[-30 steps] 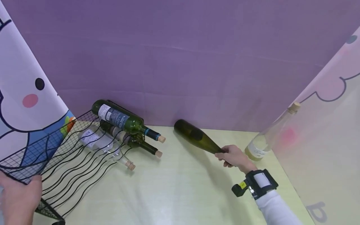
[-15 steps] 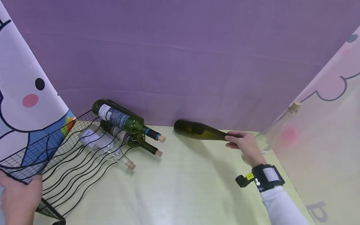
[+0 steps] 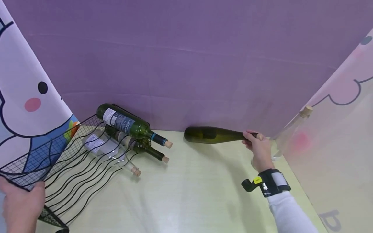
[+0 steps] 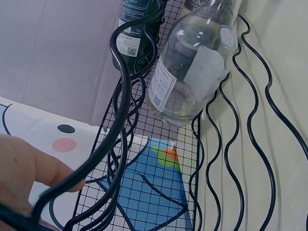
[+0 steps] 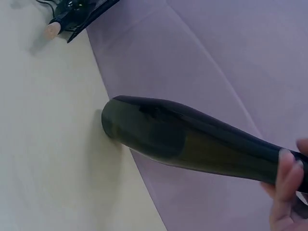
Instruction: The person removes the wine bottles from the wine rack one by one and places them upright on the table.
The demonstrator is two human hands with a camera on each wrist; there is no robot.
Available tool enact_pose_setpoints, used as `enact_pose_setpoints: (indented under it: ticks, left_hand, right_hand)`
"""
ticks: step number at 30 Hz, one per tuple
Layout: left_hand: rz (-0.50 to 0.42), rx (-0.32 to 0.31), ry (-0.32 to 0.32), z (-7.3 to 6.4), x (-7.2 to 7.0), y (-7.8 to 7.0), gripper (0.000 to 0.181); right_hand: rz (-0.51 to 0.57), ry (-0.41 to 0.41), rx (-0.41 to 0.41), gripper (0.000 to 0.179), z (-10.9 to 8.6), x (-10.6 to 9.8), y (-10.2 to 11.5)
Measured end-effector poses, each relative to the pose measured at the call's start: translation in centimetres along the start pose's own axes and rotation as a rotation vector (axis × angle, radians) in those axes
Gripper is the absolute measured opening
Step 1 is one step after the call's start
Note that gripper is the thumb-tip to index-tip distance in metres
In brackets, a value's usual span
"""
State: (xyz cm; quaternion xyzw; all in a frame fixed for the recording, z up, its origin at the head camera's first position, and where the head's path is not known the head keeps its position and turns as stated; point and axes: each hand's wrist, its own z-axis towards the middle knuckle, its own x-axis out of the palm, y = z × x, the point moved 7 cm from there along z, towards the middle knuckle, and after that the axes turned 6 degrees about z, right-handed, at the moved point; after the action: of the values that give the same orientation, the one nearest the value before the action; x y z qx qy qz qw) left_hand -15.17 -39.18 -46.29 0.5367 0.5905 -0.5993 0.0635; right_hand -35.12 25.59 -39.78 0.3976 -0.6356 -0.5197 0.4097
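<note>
In the head view my right hand grips a dark green wine bottle by its neck, a cork showing past the fingers. The bottle lies nearly level across that view, its base low at the table's back edge. In the right wrist view its body slants, with my fingers round the neck. At lower left my left hand holds the top edge of a black wire wine rack. A clear bottle, a dark bottle and a labelled green bottle lie in it.
Behind my right hand a clear corked bottle stands at the table's right edge, partly hidden. A purple wall rises along the back of the pale table. Printed panels flank both sides.
My right hand has moved right and away from me with the wine bottle, swinging it from a diagonal to almost level in the head view. The cork now shows. My left hand keeps its place.
</note>
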Motion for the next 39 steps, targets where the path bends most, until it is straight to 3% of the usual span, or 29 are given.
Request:
enact_pose_setpoints:
  ticks: [6,17,20,23,27,34,37,39]
  left_hand:
    - [0.004,0.006,-0.009,0.3,0.0,0.2,0.087]
    - [-0.008,0.001,-0.007,0.5,0.4,0.4,0.086]
    - [-0.016,-0.001,0.002,0.4,0.5,0.5,0.087]
    - [-0.015,-0.001,0.005,0.2,0.3,0.6,0.087]
    - [-0.003,0.008,-0.003,0.2,0.2,0.5,0.087]
    - [-0.004,0.004,-0.008,0.2,0.1,0.4,0.087]
    - [-0.003,0.007,-0.012,0.2,0.1,0.3,0.087]
    - [-0.002,0.007,-0.013,0.2,0.1,0.2,0.087]
  right_hand:
    - [-0.018,-0.07,-0.215,0.024,-1.0,0.8,0.6]
    - [-0.138,0.025,-0.525,0.037,-4.2,4.6,1.5]
    - [-0.223,0.029,-0.68,0.033,-5.6,5.7,1.7]
    - [-0.324,0.044,-0.905,0.025,-7.3,7.4,2.1]
    - [-0.417,0.123,-1.142,0.02,-9.1,9.7,1.6]
    - [-0.509,0.365,-1.227,0.018,-10.5,12.6,-0.3]
    - [-0.559,0.472,-1.207,0.015,-10.8,13.5,-0.9]
    - [-0.578,0.542,-1.14,0.015,-10.7,13.9,-1.3]
